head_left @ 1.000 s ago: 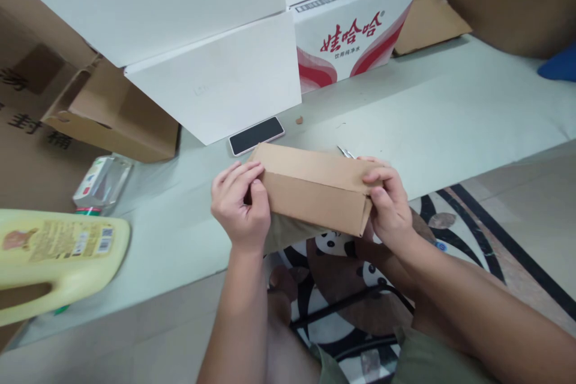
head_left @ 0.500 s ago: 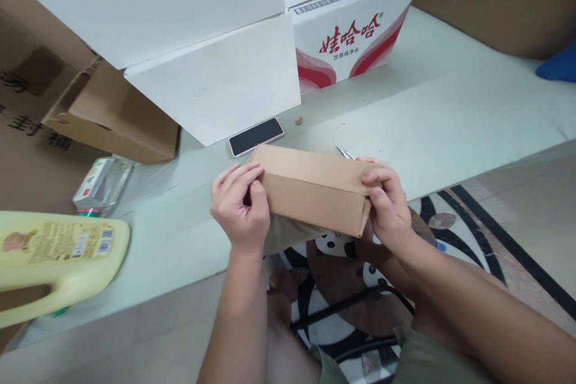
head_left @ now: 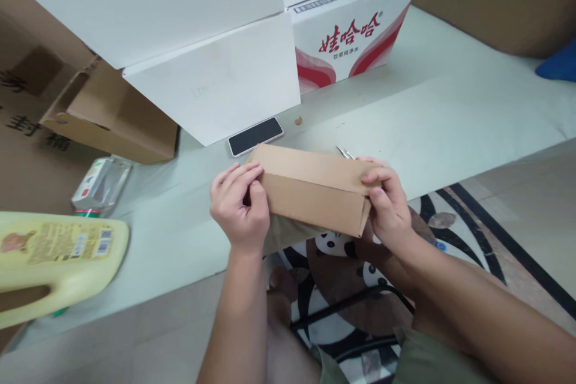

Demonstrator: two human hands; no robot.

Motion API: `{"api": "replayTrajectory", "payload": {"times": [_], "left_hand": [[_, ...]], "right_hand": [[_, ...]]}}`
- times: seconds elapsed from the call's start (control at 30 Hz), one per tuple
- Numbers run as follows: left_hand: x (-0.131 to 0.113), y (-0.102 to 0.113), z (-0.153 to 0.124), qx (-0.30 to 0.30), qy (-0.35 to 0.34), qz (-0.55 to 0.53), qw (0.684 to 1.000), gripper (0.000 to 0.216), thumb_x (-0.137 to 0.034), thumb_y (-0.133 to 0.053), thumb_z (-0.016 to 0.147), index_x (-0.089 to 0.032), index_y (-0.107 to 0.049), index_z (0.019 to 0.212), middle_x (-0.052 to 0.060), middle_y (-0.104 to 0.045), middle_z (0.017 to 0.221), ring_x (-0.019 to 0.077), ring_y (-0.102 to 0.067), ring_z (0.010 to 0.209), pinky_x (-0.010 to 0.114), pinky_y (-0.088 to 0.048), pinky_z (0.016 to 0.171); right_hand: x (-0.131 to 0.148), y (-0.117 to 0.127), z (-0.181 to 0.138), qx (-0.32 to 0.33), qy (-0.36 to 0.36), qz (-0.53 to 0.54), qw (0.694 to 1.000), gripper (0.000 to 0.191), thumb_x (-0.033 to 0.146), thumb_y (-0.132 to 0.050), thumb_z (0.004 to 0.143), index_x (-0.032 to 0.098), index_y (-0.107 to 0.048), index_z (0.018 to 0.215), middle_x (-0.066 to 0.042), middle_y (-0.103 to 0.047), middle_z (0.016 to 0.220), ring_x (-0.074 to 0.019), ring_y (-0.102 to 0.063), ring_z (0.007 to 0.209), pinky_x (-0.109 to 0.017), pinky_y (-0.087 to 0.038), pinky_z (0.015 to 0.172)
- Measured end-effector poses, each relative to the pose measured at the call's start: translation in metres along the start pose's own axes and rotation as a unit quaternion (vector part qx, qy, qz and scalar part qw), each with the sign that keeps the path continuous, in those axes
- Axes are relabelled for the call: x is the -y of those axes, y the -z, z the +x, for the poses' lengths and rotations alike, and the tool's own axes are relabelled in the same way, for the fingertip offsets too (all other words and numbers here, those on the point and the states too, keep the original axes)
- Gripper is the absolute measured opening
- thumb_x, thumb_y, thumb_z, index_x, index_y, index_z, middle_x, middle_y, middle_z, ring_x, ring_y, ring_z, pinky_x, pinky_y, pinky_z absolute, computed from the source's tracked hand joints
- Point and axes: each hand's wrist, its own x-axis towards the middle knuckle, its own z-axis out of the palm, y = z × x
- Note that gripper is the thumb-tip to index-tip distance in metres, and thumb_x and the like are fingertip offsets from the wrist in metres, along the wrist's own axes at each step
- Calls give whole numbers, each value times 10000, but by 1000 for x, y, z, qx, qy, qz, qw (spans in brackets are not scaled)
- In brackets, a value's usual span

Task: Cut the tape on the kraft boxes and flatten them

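A small brown cardboard box [head_left: 310, 189] is held between my two hands over the table's front edge, tilted down to the right. My left hand [head_left: 240, 207] grips its left end, thumb at the front and fingers curled over the top corner. At the other end, my right hand [head_left: 389, 201] pinches the top edge near a right end flap that stands slightly apart. Behind the box lies a phone [head_left: 256, 136] with a dark screen. The tip of a metal tool [head_left: 344, 152], perhaps scissors, shows beside my right fingers; the rest is hidden.
White cartons [head_left: 216, 78] and a red-and-white water carton [head_left: 351, 42] stand at the back. On the left are a brown carton [head_left: 121, 114], a clear bottle [head_left: 101, 186] lying down and a yellow jug [head_left: 67, 264]. A blue object [head_left: 558, 66] sits far right on the pale table [head_left: 472, 120].
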Motion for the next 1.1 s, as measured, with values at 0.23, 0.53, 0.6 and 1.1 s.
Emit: {"api": "replayTrajectory", "payload": {"times": [0.23, 0.53, 0.6, 1.1], "left_hand": [[-2, 0, 1, 4, 8, 13, 1000, 255, -172, -532, 896, -242, -777, 890, 20, -814, 960, 222, -753, 980, 462, -530, 1042], [-3, 1, 0, 8, 15, 13, 1000, 257, -173, -526, 896, -237, -776, 895, 24, -812, 966, 225, -748, 984, 464, -519, 1047], [-2, 1, 0, 6, 10, 5, 1000, 252, -169, -531, 897, -233, -774, 896, 28, -812, 966, 225, -748, 978, 463, -522, 1043], [-3, 1, 0, 10, 10, 14, 1000, 243, -185, -526, 902, -234, -765, 899, 27, -809, 968, 225, -745, 989, 457, -521, 1037]], "right_hand": [[1, 0, 0, -1, -1, -4, 1000, 162, 421, -516, 987, 299, -613, 1030, -50, -595, 1196, -253, -541, 1258, -512, -433, 1083], [3, 0, 2, -2, -13, -9, 1000, 189, 465, -526, 972, 296, -604, 1002, -56, -593, 1191, -265, -546, 1249, -531, -440, 1076], [2, 0, 1, 1, -12, -9, 1000, 185, 456, -518, 978, 296, -605, 1011, -59, -591, 1193, -267, -542, 1254, -525, -438, 1073], [0, 1, 0, 4, -2, -5, 1000, 160, 426, -516, 983, 305, -610, 1031, -54, -594, 1197, -262, -542, 1257, -517, -436, 1073]]}}
